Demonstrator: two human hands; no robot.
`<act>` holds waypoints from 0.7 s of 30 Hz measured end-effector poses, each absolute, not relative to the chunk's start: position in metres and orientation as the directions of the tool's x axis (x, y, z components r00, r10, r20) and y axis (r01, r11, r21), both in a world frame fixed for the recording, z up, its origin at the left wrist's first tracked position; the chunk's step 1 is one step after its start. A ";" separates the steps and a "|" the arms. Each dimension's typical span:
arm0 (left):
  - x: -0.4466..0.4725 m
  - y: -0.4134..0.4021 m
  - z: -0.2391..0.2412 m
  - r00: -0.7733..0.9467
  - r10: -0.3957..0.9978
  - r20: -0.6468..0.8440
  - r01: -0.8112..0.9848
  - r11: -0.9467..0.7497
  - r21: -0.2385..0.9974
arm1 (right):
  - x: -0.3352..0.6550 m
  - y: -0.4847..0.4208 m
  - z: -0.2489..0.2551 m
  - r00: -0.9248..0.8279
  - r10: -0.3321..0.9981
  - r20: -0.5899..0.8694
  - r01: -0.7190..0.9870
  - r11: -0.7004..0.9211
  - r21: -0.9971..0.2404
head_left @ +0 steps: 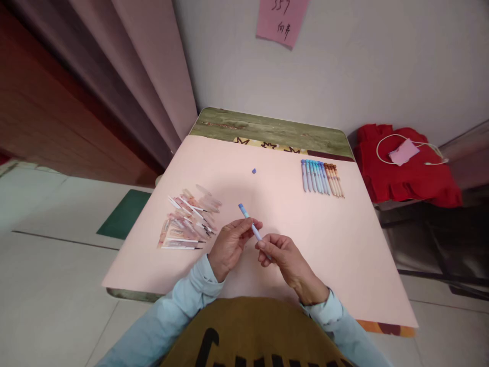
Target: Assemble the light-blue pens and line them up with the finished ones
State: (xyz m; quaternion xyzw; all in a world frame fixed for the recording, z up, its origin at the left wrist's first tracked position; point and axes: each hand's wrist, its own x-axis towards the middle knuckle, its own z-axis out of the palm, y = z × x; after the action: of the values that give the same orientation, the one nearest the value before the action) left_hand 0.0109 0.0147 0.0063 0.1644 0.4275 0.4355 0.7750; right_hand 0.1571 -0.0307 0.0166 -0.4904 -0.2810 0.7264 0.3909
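Observation:
A pale blue pen (255,232) with a darker blue end is held at a slant between both hands, above the near middle of the table. My left hand (232,241) pinches it around its middle, thumb on top. Lower down, my right hand (281,253) grips the other end, and its fingers hide the tip. Beyond the hands a small dark blue piece (254,171) lies alone on the pink sheet; it looks like a pen topper. To the left is a loose pile of pen barrels and white refills (191,219), some with black tips.
A row of finished-looking blue and brown pens (320,178) lies at the back right of the pink sheet (336,265). Right of the table, a red cloth (431,178) covers a stool or chair, with a white cable and pink paper (404,152) on it. A curtain (145,66) hangs left.

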 end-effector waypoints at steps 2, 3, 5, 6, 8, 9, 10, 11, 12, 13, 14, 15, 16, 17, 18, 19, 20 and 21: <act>0.012 0.015 0.005 0.238 0.817 -0.524 -0.562 0.557 0.612 | 0.157 -0.031 0.018 -0.096 0.882 -0.461 -0.200 -0.471 -0.859; 0.012 0.016 0.005 0.244 0.813 -0.528 -0.568 0.561 0.601 | 0.157 -0.030 0.020 -0.053 0.893 -0.446 -0.149 -0.449 -0.881; 0.013 0.016 0.006 0.264 0.804 -0.533 -0.575 0.575 0.582 | 0.158 -0.030 0.022 -0.010 0.907 -0.422 -0.057 -0.422 -0.905; 0.013 0.016 0.006 0.269 0.803 -0.533 -0.578 0.577 0.577 | 0.159 -0.029 0.023 -0.002 0.911 -0.412 -0.018 -0.412 -0.911; 0.014 0.016 0.008 0.267 0.805 -0.530 -0.586 0.572 0.573 | 0.159 -0.029 0.025 0.023 0.927 -0.375 0.071 -0.376 -0.924; 0.014 0.015 0.008 0.264 0.808 -0.527 -0.590 0.567 0.575 | 0.160 -0.029 0.025 0.043 0.938 -0.345 0.128 -0.348 -0.929; 0.015 0.015 0.008 0.261 0.811 -0.523 -0.595 0.562 0.575 | 0.160 -0.030 0.026 0.067 0.950 -0.307 0.200 -0.314 -0.928; 0.015 0.015 0.008 0.260 0.814 -0.520 -0.601 0.558 0.572 | 0.159 -0.030 0.026 0.090 0.962 -0.259 0.286 -0.275 -0.918; 0.016 0.014 0.007 0.259 0.815 -0.519 -0.610 0.554 0.566 | 0.159 -0.031 0.027 0.113 0.972 -0.204 0.382 -0.232 -0.894; 0.017 0.014 0.006 0.257 0.816 -0.519 -0.620 0.550 0.559 | 0.158 -0.031 0.027 0.131 0.981 -0.146 0.479 -0.191 -0.857; 0.018 0.013 0.005 0.253 0.816 -0.519 -0.631 0.546 0.551 | 0.157 -0.032 0.028 0.139 0.986 -0.089 0.568 -0.153 -0.809; 0.018 0.012 0.003 0.253 0.814 -0.522 -0.638 0.546 0.542 | 0.157 -0.032 0.028 0.140 0.990 -0.037 0.644 -0.119 -0.755; 0.019 0.012 0.002 0.255 0.812 -0.526 -0.642 0.549 0.535 | 0.156 -0.033 0.028 0.135 0.991 0.009 0.705 -0.090 -0.703; 0.020 0.011 0.001 0.260 0.808 -0.528 -0.643 0.553 0.530 | 0.155 -0.033 0.027 0.127 0.991 0.049 0.751 -0.064 -0.657; 0.021 0.010 0.000 0.267 0.805 -0.530 -0.641 0.559 0.526 | 0.154 -0.033 0.027 0.122 0.989 0.083 0.784 -0.045 -0.619; 0.021 0.010 -0.001 0.275 0.803 -0.529 -0.638 0.564 0.524 | 0.154 -0.034 0.026 0.118 0.987 0.110 0.807 -0.031 -0.590; 0.021 0.010 -0.001 0.281 0.803 -0.525 -0.637 0.565 0.524 | 0.154 -0.034 0.026 0.119 0.984 0.131 0.821 -0.024 -0.571; 0.021 0.009 -0.001 0.285 0.807 -0.517 -0.636 0.563 0.527 | 0.154 -0.034 0.026 0.121 0.983 0.140 0.826 -0.022 -0.564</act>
State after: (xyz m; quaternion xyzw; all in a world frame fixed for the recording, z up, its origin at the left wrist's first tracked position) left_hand 0.0212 0.0093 -0.0009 0.1098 0.3885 0.4544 0.7941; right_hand 0.1543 -0.0339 0.0259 -0.6995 -0.6463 0.1469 0.2671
